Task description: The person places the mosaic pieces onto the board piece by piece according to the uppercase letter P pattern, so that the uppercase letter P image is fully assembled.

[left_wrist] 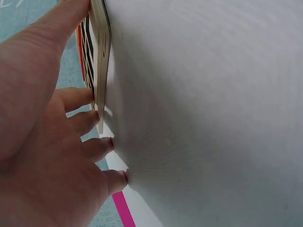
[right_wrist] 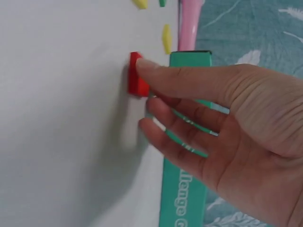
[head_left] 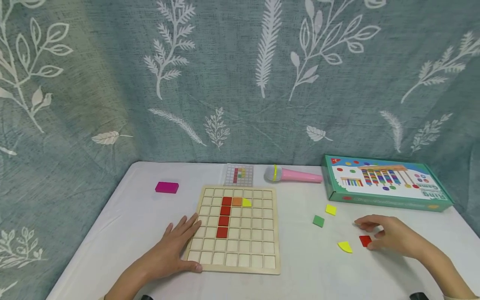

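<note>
A wooden grid board [head_left: 240, 254] lies in the middle of the white table. It holds a column of red tiles [head_left: 224, 216], with an orange tile [head_left: 237, 202] and a yellow quarter-round [head_left: 246, 203] beside the top one. My left hand [head_left: 183, 237] lies flat on the board's left edge [left_wrist: 100, 56], fingers straight. Off to the right, my right hand [head_left: 375, 235] hovers low over a loose red tile [head_left: 365, 240]. Its thumb tip touches that red tile [right_wrist: 136, 78] while the other fingers [right_wrist: 161, 130] stay spread and apart from it.
Loose pieces lie left of my right hand: a yellow quarter-round [head_left: 345, 247], a green square [head_left: 318, 221] and a yellow square [head_left: 331, 209]. Behind stand a green game box [head_left: 386, 183], a pink microphone [head_left: 296, 175], a pattern card [head_left: 238, 175] and a magenta block [head_left: 166, 187].
</note>
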Demonstrator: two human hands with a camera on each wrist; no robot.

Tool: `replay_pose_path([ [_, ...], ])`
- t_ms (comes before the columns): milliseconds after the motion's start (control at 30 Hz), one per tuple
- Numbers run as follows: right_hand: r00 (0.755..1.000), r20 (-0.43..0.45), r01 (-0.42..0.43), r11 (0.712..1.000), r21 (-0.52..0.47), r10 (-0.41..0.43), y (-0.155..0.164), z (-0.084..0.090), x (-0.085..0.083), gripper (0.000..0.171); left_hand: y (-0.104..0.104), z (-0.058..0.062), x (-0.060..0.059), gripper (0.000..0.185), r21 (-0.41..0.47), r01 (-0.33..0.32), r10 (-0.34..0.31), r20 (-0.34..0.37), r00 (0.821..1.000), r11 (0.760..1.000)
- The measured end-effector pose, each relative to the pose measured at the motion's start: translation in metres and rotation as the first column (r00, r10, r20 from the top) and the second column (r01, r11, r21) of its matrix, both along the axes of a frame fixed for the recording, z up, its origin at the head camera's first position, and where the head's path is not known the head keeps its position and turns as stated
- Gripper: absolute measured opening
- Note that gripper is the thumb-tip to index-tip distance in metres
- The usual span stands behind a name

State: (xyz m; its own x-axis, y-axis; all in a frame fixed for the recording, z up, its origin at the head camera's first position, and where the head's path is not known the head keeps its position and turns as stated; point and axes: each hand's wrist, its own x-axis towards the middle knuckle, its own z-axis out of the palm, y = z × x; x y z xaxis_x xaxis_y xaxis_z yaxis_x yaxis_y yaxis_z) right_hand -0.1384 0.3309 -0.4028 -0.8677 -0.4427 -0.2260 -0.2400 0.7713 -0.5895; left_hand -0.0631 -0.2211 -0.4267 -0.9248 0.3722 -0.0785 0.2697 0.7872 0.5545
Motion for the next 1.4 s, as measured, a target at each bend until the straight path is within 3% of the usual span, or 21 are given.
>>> replay_pose_path([
  [367, 0.996, -0.09, -0.007, 1.0, -0.023, 0.005, -0.001, -0.008, 0.006, 0.049, -0.001, -0.001, 0.001, 0.114, 0.019, -0.003, 0.003, 0.016, 1.0, 1.0],
  [667, 0.989, -0.137, -0.048, 0.999, -0.011, 0.046, -0.012, -0.001, 0.0, 0.049, 0.0, 0.0, 0.0, 0.114, 0.026, -0.014, 0.014, 0.033, 0.999, 1.0],
  [833, 0.986, -0.149, -0.082, 0.995, -0.051, 0.073, -0.022, 0.004, -0.004, 0.043, 0.002, 0.001, -0.001, 0.114, 0.027, -0.02, 0.019, 0.041, 0.999, 0.999],
  [1400, 0.953, -0.249, -0.204, 0.973, -0.107, 0.173, -0.094, 0.019, -0.023, 0.033, 0.0, 0.002, 0.001, 0.113, 0.032, -0.02, 0.019, 0.042, 0.999, 0.999],
])
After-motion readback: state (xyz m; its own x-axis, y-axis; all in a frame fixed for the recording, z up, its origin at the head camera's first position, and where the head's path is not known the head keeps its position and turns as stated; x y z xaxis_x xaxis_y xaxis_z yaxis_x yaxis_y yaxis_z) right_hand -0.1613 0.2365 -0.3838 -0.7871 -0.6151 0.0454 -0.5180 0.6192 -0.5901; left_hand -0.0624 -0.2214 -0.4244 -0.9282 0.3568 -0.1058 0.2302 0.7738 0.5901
